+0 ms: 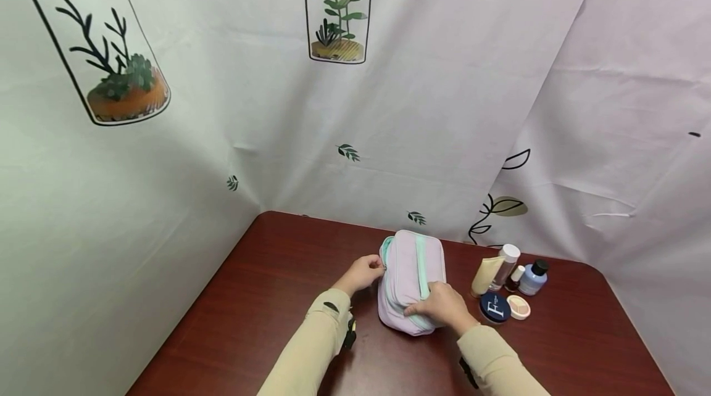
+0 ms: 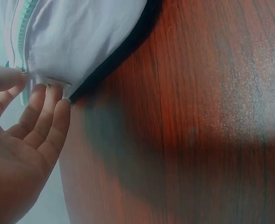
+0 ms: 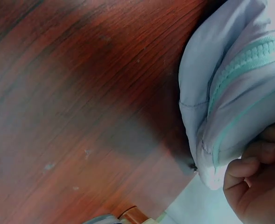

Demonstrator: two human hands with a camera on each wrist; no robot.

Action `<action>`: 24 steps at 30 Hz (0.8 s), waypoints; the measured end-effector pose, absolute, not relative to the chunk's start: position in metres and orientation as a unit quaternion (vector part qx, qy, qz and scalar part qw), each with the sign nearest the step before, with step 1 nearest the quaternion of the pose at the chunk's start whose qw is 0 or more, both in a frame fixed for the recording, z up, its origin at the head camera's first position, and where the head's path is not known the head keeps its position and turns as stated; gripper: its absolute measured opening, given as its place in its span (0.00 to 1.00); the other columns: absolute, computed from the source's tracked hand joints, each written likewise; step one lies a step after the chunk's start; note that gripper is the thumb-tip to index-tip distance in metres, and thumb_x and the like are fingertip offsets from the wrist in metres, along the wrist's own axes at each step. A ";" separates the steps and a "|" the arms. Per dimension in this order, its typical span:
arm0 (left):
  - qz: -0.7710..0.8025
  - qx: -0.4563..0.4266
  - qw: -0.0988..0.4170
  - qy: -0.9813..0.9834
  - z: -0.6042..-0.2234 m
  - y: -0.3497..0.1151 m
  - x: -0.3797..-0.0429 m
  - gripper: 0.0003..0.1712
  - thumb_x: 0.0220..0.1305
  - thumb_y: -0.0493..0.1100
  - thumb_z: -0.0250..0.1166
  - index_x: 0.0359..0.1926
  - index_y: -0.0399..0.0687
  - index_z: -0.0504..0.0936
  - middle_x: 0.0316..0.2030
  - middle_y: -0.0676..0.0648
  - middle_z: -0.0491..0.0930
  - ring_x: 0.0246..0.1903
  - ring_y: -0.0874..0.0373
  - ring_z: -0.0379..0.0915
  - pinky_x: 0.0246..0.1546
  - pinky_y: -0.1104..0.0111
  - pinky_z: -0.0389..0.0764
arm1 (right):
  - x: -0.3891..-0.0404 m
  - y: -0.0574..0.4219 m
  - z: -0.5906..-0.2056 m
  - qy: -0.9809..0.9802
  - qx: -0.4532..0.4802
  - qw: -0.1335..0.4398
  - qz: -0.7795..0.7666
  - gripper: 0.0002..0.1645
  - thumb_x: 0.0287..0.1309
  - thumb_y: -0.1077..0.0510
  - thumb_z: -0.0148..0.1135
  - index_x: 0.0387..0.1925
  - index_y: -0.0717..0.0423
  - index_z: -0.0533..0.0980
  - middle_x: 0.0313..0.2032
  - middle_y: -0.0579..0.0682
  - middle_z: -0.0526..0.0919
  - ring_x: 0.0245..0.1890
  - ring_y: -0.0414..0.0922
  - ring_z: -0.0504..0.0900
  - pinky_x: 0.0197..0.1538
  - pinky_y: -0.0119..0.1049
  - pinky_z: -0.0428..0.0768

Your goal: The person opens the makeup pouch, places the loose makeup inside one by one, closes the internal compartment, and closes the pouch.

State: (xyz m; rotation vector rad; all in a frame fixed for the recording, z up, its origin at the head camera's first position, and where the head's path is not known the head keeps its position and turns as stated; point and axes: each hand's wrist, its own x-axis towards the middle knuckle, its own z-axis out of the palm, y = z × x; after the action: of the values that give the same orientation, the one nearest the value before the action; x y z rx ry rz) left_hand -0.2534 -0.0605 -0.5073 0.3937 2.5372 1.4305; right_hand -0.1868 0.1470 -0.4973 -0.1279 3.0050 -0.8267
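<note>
A lilac toiletry bag (image 1: 402,266) with a mint-green strap (image 1: 422,263) and mint zipper stands on the table in the head view. At its left side, my left hand (image 1: 363,274) pinches the zipper pull between thumb and forefinger. In the left wrist view the thumb meets the end of the zipper teeth (image 2: 21,39), and the other fingertips touch the fabric below. My right hand (image 1: 441,306) grips the near right part of the bag, thumb across its top by the strap. The right wrist view shows its curled fingers (image 3: 249,163) against the bag beside the zipper (image 3: 240,65).
Right of the bag stand a cream tube (image 1: 486,276), a white-capped bottle (image 1: 507,266), a small nail polish bottle (image 1: 515,279) and a blue bottle (image 1: 533,279). Before them lie a dark round jar (image 1: 494,308) and a pan palette (image 1: 519,307). A printed curtain (image 1: 355,112) hangs behind the table.
</note>
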 end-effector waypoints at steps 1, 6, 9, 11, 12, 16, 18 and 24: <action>0.487 0.135 0.104 0.856 -0.508 -0.061 -0.253 0.07 0.59 0.36 0.57 0.24 0.44 0.71 0.16 0.53 0.66 0.17 0.62 0.63 0.18 0.72 0.66 | -0.187 0.147 -0.497 0.963 -0.037 0.009 -0.266 0.35 0.17 0.33 0.77 0.20 0.54 0.73 0.17 0.45 0.74 0.19 0.42 0.69 0.22 0.39 0.68; 0.504 0.138 0.144 0.840 -0.508 -0.062 -0.251 0.06 0.57 0.34 0.57 0.24 0.42 0.72 0.21 0.47 0.72 0.23 0.56 0.69 0.22 0.65 0.71 | -0.188 0.147 -0.498 0.963 -0.022 0.008 -0.267 0.38 0.17 0.32 0.77 0.26 0.56 0.76 0.22 0.48 0.77 0.21 0.43 0.72 0.25 0.41 0.70; 0.516 0.139 0.165 0.829 -0.508 -0.063 -0.252 0.05 0.55 0.33 0.57 0.24 0.41 0.73 0.22 0.45 0.74 0.24 0.54 0.71 0.24 0.61 0.74 | -0.188 0.146 -0.499 0.963 -0.014 0.014 -0.270 0.39 0.17 0.31 0.76 0.26 0.56 0.76 0.22 0.48 0.78 0.22 0.43 0.72 0.26 0.41 0.70; 0.519 0.141 0.174 0.825 -0.508 -0.063 -0.252 0.05 0.55 0.33 0.58 0.23 0.41 0.73 0.20 0.46 0.74 0.23 0.55 0.71 0.23 0.62 0.74 | -0.188 0.146 -0.498 0.962 -0.011 0.016 -0.272 0.39 0.18 0.30 0.75 0.26 0.55 0.75 0.22 0.48 0.77 0.22 0.43 0.72 0.25 0.41 0.70; 0.520 0.143 0.177 0.824 -0.509 -0.064 -0.252 0.05 0.54 0.33 0.58 0.23 0.41 0.73 0.19 0.46 0.74 0.23 0.56 0.71 0.23 0.63 0.73 | -0.188 0.145 -0.498 0.962 -0.006 0.018 -0.274 0.39 0.18 0.30 0.75 0.26 0.55 0.75 0.22 0.48 0.77 0.22 0.43 0.72 0.25 0.41 0.70; 0.524 0.149 0.196 0.815 -0.508 -0.067 -0.251 0.06 0.52 0.33 0.60 0.22 0.41 0.73 0.17 0.48 0.73 0.20 0.59 0.70 0.21 0.68 0.71 | -0.188 0.142 -0.497 0.961 -0.003 0.020 -0.276 0.39 0.18 0.30 0.75 0.26 0.56 0.76 0.22 0.48 0.77 0.23 0.44 0.72 0.25 0.41 0.70; 0.525 0.153 0.218 0.808 -0.507 -0.069 -0.249 0.05 0.51 0.33 0.59 0.21 0.40 0.74 0.16 0.49 0.73 0.19 0.59 0.70 0.20 0.69 0.70 | -0.188 0.141 -0.497 0.962 -0.001 0.021 -0.271 0.40 0.18 0.29 0.74 0.27 0.57 0.76 0.23 0.48 0.77 0.23 0.44 0.73 0.26 0.42 0.70; 0.493 0.179 0.294 0.799 -0.506 -0.073 -0.242 0.05 0.51 0.33 0.59 0.22 0.34 0.78 0.15 0.48 0.75 0.18 0.59 0.72 0.20 0.68 0.72 | -0.188 0.138 -0.496 0.965 0.006 0.030 -0.260 0.49 0.23 0.30 0.74 0.38 0.67 0.76 0.32 0.56 0.80 0.29 0.49 0.77 0.33 0.48 0.73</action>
State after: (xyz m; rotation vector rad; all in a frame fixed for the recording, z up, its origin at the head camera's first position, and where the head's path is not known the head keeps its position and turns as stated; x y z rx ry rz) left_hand -0.2422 -0.0732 -0.5057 0.4762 2.1269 1.3127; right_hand -0.1882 0.1378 -0.4964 0.0195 2.9761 -0.8030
